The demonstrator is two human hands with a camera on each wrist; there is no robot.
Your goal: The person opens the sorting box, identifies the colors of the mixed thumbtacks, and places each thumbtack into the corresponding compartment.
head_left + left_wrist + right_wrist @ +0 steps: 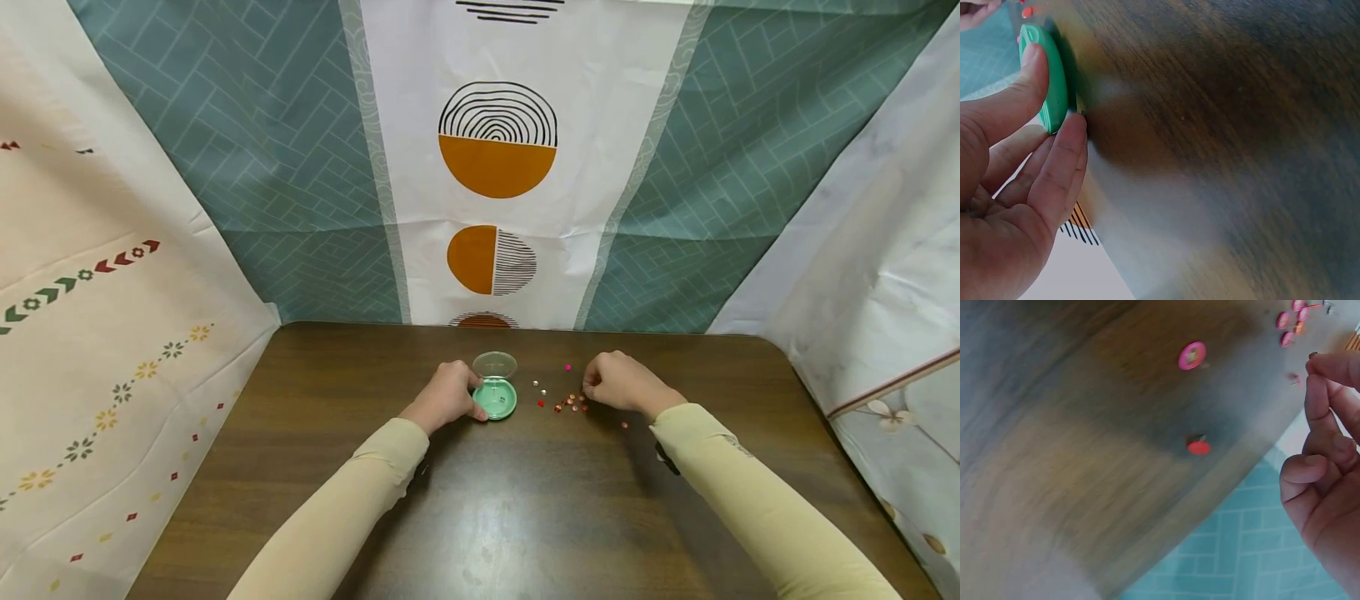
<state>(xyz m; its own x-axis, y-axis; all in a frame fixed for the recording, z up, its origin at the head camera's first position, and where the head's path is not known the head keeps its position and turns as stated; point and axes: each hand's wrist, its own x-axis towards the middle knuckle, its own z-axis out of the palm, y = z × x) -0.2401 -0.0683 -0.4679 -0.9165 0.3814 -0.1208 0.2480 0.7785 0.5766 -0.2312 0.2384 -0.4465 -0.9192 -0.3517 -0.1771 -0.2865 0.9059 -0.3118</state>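
My left hand grips the left side of a small round green case, thumb at the front and fingers behind. Its clear lid stands open at the back, and a few tiny bits lie inside. In the left wrist view the green case appears edge-on between thumb and fingers. To the right, the fingertips of my right hand pinch a tiny dark-tipped piece, mostly hidden, probably a thumbtack. Beside that hand lies a loose group of small red and orange thumbtacks.
A pink thumbtack lies behind the group, and a lone reddish one lies in front of my right hand. Two pale ones sit nearer the case. Patterned cloth hangs along the back edge of the brown wooden table.
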